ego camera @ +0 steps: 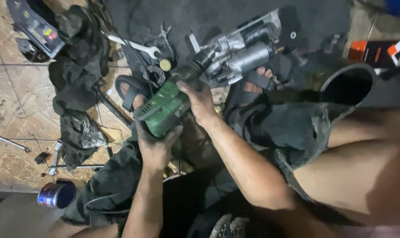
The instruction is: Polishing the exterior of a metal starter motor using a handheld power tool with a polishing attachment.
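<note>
Head view: both hands [178, 123] grip green drill [167, 108].

A round tin can [56, 195] with a blue, white and red label lies on its side, well below and left of the gripped tool. An orange, black and white box [376, 52] sits far to the upper right of the grip.

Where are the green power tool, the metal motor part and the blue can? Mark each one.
green power tool [164, 108], head view, on its green body.
metal motor part [246, 53], head view, on its silver casing.
blue can [54, 195], head view, on its side wall.
</note>
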